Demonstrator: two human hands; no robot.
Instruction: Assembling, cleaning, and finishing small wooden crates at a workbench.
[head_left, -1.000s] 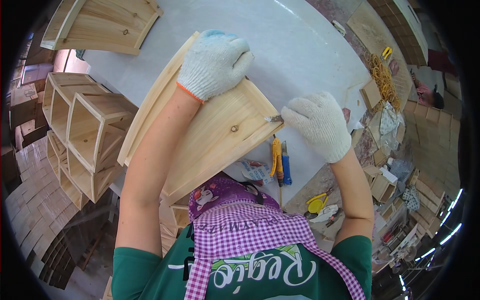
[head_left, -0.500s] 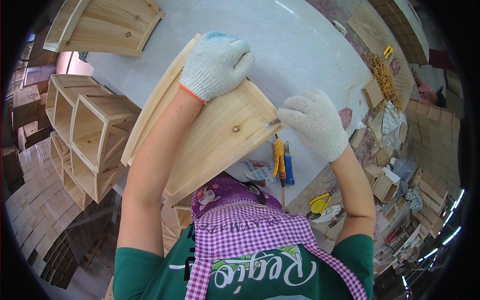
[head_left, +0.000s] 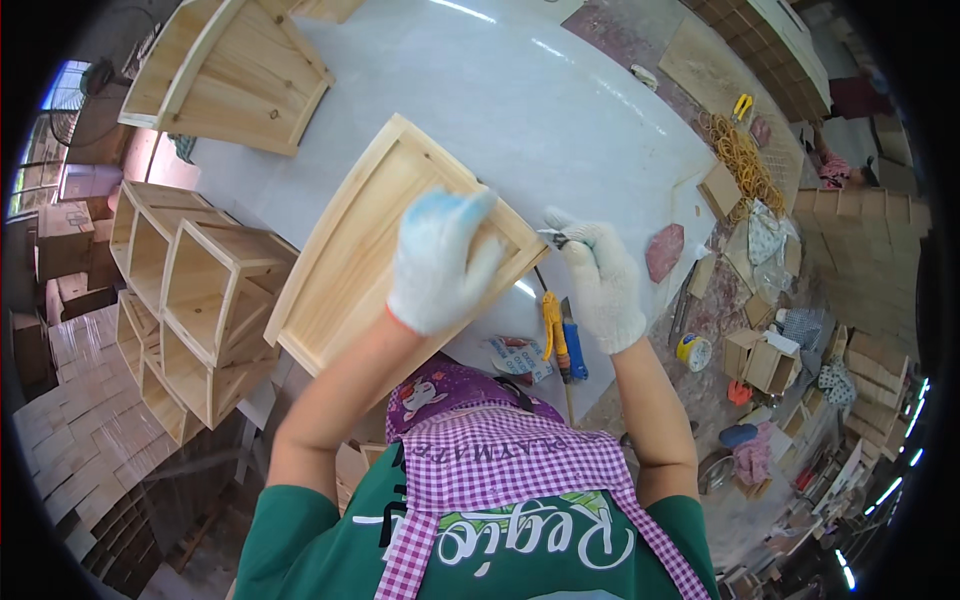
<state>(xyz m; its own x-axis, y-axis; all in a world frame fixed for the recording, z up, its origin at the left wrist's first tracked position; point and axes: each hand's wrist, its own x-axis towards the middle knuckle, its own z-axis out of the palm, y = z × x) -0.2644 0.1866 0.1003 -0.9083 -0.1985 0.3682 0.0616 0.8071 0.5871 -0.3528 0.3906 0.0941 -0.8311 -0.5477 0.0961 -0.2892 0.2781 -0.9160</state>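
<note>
A pale pine piece with a raised frame around a recessed panel (head_left: 365, 250) lies slanted on the light grey worktop in front of me. My left hand (head_left: 440, 262), in a white knit glove with bluish fingertips, is over the panel's near side. Motion smears its fingers, so its grip is unclear. At the piece's right corner, my gloved right hand (head_left: 600, 275) pinches a small metal-tipped tool (head_left: 552, 237), mostly hidden in the fingers. Just below that corner are a yellow-handled tool (head_left: 552, 325) and a blue-handled knife (head_left: 573, 340).
Stacked angular wooden frames (head_left: 200, 290) stand at the left, and another wooden box (head_left: 245, 80) sits at the far left of the worktop (head_left: 480, 90). Beyond its right edge lie a heap of yellowish cord (head_left: 740, 165), wood scraps and a tape roll (head_left: 692, 351).
The wooden piece now shows its framed, recessed face instead of the plain knotted one. My left hand has come off its far edge toward me. My head view has shifted slightly.
</note>
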